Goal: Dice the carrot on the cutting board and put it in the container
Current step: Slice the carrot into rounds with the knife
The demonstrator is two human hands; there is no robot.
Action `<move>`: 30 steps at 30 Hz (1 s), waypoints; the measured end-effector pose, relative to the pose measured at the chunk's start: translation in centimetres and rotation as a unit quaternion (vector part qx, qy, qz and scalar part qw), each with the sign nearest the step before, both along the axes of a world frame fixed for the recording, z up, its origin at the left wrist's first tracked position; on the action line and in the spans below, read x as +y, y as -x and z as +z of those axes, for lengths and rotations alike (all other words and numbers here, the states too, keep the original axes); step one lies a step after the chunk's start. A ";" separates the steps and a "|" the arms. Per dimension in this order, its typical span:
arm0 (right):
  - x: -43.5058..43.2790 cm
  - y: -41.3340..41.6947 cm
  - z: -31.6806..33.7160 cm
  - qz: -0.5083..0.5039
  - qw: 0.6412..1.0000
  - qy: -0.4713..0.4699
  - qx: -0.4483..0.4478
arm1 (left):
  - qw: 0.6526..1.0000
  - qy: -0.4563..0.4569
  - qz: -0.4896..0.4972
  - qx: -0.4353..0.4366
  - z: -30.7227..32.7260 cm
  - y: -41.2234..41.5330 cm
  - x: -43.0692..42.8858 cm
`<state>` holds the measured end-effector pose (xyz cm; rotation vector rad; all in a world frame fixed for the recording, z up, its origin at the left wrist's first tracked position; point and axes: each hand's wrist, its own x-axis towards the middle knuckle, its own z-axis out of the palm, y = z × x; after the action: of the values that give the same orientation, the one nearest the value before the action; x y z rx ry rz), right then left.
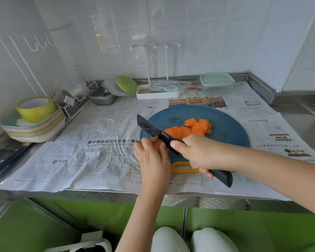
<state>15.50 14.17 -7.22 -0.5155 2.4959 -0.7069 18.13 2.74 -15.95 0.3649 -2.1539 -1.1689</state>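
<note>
A round blue cutting board (224,128) lies on newspaper, with a yellow handle at its near edge. Several orange carrot slices (196,126) are fanned out across its middle. My left hand (152,157) grips the uncut carrot stub (157,143) at the board's near left edge, fingers curled over it. My right hand (198,151) grips the handle of a black knife (153,130), whose blade angles up to the left right beside my left fingertips. A clear container with a pale green lid (216,83) stands at the back right, closed.
A white rack tray (157,91) with spoons sits behind the board. To its left are metal trays (102,97), a green lid (126,85), a wire basket (78,104) and stacked pastel plates (35,128) with a yellow tape roll. The counter edge runs close in front.
</note>
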 end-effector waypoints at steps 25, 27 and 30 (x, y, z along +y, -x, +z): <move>1.5 -1.7 -1.8 -0.052 0.996 0.065 -0.041 | 0.999 -0.002 -0.035 -0.011 0.1 -0.6 -0.4; 1.4 -1.7 -1.7 -0.055 0.996 0.060 -0.046 | 0.999 0.006 -0.032 -0.012 0.0 -0.6 -0.4; 1.3 -1.8 -1.8 -0.064 0.994 0.063 -0.061 | 0.999 0.017 -0.032 0.000 -0.1 -0.5 -0.3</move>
<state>17.27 15.49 -8.98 -0.3480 2.3972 -0.9207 18.59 2.47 -16.02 0.2826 -2.1969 -1.1648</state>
